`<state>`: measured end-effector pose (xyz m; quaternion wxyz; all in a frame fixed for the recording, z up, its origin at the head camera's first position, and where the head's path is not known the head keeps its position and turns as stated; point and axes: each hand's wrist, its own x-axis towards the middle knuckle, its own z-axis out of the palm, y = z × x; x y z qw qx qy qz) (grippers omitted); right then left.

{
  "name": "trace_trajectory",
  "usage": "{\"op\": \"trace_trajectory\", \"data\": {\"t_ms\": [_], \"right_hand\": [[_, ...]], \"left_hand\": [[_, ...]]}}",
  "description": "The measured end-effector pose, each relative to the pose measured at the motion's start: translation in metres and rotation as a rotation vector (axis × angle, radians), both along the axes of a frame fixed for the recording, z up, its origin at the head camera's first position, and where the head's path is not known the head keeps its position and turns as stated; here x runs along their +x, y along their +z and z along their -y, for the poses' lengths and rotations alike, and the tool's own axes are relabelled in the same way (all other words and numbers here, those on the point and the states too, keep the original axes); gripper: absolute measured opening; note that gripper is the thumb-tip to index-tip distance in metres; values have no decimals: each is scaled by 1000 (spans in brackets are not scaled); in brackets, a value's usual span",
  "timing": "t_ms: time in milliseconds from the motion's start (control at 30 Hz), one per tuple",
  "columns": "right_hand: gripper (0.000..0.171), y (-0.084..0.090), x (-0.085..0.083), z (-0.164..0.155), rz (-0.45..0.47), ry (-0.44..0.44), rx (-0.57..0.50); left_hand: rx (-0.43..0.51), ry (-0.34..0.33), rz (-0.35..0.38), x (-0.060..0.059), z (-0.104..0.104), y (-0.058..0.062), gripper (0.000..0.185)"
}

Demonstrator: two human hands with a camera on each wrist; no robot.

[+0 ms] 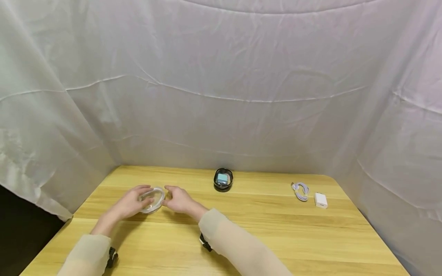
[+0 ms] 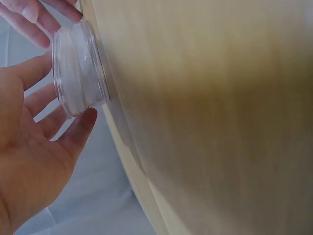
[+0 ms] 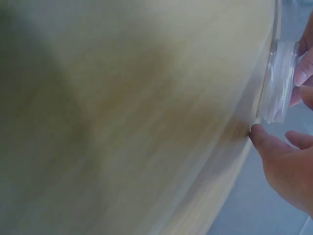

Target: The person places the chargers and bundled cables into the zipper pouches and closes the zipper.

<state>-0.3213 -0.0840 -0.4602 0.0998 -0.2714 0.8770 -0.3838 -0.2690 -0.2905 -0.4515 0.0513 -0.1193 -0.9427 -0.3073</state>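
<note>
A clear, low round plastic container (image 1: 157,197) stands at the left of the table. My left hand (image 1: 132,202) grips it, with the thumb and fingers spread round its side. In the left wrist view the container (image 2: 77,71) shows a milky white inside and a clear rim, close against the wooden top. Just right of it is my right hand (image 1: 178,199), fingers loosely spread, fingertips near the rim. The right wrist view has that hand's thumb (image 3: 259,134) beside the container (image 3: 279,83), with a small gap between.
Toward the back middle of the wooden table (image 1: 262,237) sits a black oval case (image 1: 223,180) with a light-blue panel inside. At the right lie a coiled pale cable (image 1: 301,191) and a white charger plug (image 1: 320,200). Grey cloth (image 1: 241,115) hangs behind and beside the table.
</note>
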Motion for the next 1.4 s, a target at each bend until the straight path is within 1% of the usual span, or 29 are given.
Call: {"op": "trace_trajectory", "data": {"t_ms": [167, 367, 467, 633, 800, 933, 1100, 1200, 1400], "right_hand": [[62, 0, 1, -1, 8, 21, 15], [60, 0, 1, -4, 13, 42, 15], [61, -2, 1, -8, 20, 37, 10], [64, 1, -1, -22, 20, 56, 50], [66, 5, -3, -43, 1, 109, 77], [66, 6, -3, -65, -5, 136, 81], [65, 9, 0, -95, 21, 148, 75], [66, 11, 2, -113, 28, 162, 88], [64, 13, 5, -150, 13, 189, 99]], "left_hand": [[-7, -26, 7, 0, -9, 1, 54], [-35, -26, 40, 2, -18, 3, 55], [-43, -36, 38, 3, -22, 4, 52], [-46, -71, 37, 5, -31, 5, 46], [-26, -131, 63, 6, -46, 11, 43], [-2, -168, 86, 7, -60, 14, 45], [30, -215, 99, 6, -81, 13, 47], [46, -240, 108, 4, -95, 11, 48], [47, -289, 88, 1, -125, 10, 49]]}}
